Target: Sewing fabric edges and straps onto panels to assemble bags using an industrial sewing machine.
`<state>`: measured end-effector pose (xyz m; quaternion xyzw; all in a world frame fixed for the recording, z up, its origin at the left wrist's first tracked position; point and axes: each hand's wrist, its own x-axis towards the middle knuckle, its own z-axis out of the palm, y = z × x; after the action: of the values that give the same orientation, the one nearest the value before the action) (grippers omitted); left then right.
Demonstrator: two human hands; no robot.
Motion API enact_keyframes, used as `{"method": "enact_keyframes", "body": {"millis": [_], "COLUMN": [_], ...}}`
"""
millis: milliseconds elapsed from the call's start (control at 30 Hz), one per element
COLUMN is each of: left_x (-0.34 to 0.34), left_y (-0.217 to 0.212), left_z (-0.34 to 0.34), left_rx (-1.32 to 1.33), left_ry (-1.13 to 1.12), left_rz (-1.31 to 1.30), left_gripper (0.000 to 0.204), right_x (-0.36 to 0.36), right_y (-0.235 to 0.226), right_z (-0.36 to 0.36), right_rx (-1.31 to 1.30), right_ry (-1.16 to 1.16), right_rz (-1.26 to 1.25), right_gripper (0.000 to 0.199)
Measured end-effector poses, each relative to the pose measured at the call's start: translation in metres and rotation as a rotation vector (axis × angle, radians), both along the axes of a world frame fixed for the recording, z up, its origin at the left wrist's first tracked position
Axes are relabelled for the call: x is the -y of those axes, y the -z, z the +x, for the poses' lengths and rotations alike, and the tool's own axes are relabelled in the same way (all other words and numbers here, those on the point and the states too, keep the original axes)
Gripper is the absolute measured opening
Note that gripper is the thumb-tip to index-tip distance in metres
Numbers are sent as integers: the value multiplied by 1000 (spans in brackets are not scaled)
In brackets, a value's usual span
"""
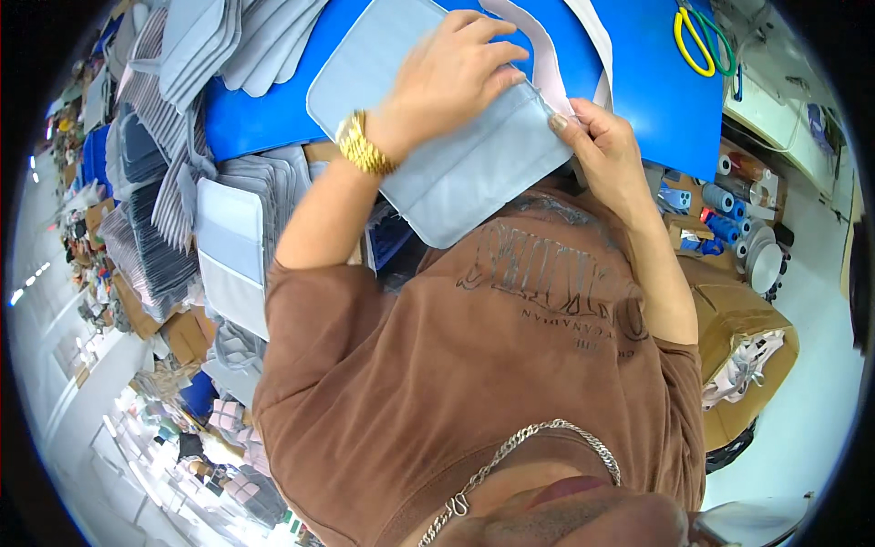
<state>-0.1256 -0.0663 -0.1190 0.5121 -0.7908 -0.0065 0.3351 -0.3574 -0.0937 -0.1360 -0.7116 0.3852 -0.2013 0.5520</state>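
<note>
Grey-blue padded fabric panel (pixel 456 146) is what both hands are on, held up close to the person's chest, half over the edge of the blue table (pixel 638 82). Left hand (pixel 451 77) lies flat on top of it, fingers loosely spread and pressing down across the middle, gold watch (pixel 363 146) on that wrist. Right hand (pixel 602 146) is at the panel's right edge, thumb and fingers pinched together on the corner right where a pale pinkish strap (pixel 547 55) meets it. That strap loops up and back over the table top.

Further out on the table there's a stack of the same grey panels (pixel 246 41) at the far left corner, and yellow-handled scissors (pixel 697 41) at the far right. More piles of grey and striped fabric pieces (pixel 155 219) sit off the person's left side, pretty messy. On the right, blue thread spools (pixel 720 214) in a box, and a cardboard carton (pixel 743 328) with pale cloth stuffed in it on a light floor. Person's in a brown t-shirt (pixel 474 365) with a silver chain (pixel 519 447)
</note>
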Motion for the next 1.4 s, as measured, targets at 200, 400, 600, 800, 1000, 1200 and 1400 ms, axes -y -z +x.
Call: {"method": "enact_keyframes", "body": {"millis": [200, 400, 600, 800, 1000, 1200, 1400], "left_x": [28, 27, 25, 27, 32, 49, 79], "left_y": [-19, -27, -23, -18, -22, -26, -74], "left_z": [10, -1, 1, -2, 2, 20, 58], "left_rx": [32, -26, -5, 30, 8, -108, 33], "left_ry": [311, 331, 293, 316, 305, 422, 342], "left_rz": [500, 464, 455, 416, 491, 657, 873], "left_gripper": [17, 17, 16, 16, 16, 15, 22], "right_x": [-4, -2, -2, -1, -1, 1, 17], "right_y": [-3, -5, -4, -2, -4, -14, -28], "right_z": [-1, 1, 5, 6, 8, 10, 3], "right_rx": [-9, 9, -5, -18, -26, -41, -23], "right_ry": [16, -44, -82, -89, -105, -120, -115], "right_rz": [-95, -79, -69, -67, -74, -57, -55], "right_gripper": [23, 28, 30, 31, 32, 31, 27]}}
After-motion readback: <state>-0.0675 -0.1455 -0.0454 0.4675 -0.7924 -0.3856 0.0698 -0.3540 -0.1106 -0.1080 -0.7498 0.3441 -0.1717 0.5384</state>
